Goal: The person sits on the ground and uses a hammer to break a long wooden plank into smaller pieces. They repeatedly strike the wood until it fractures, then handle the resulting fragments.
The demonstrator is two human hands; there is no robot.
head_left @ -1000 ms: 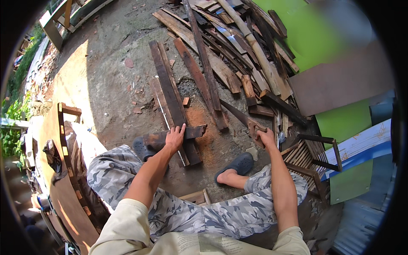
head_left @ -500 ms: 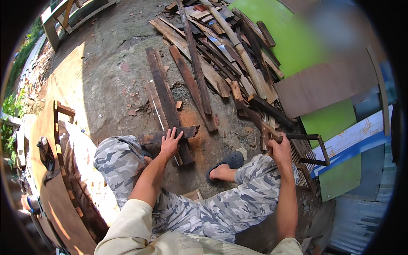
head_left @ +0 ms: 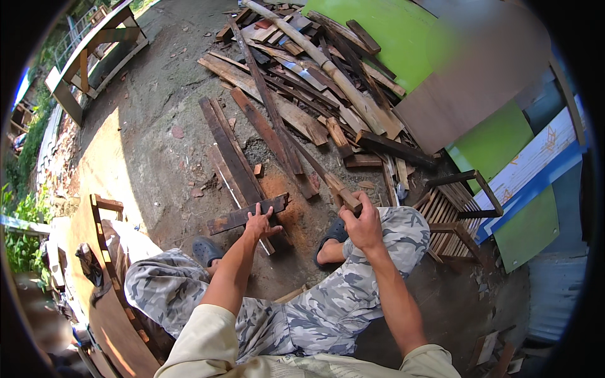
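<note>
My left hand (head_left: 257, 223) lies flat with spread fingers on a short dark plank (head_left: 228, 221), which crosses over longer planks on the ground. Beneath it runs a long dark plank (head_left: 230, 148), beside a thinner one with a white streak (head_left: 228, 178). My right hand (head_left: 363, 225) is closed around the wooden handle of a machete-like tool (head_left: 339, 188) in front of my right knee. Its narrow dark blade points forward and left, over the ground beside the planks. The blade's exact kind is hard to make out.
A heap of scrap wood (head_left: 309, 82) with a bamboo pole (head_left: 324, 63) lies ahead. At the right stand a slatted wooden frame (head_left: 457, 208) and green sheets (head_left: 529, 233). A wooden bench (head_left: 85, 69) is far left; a curved brown panel (head_left: 94, 296) is near left.
My right hand has brought the machete-like tool left and inward from beside the slatted frame. My left hand stays on the short plank, and the head view has shifted.
</note>
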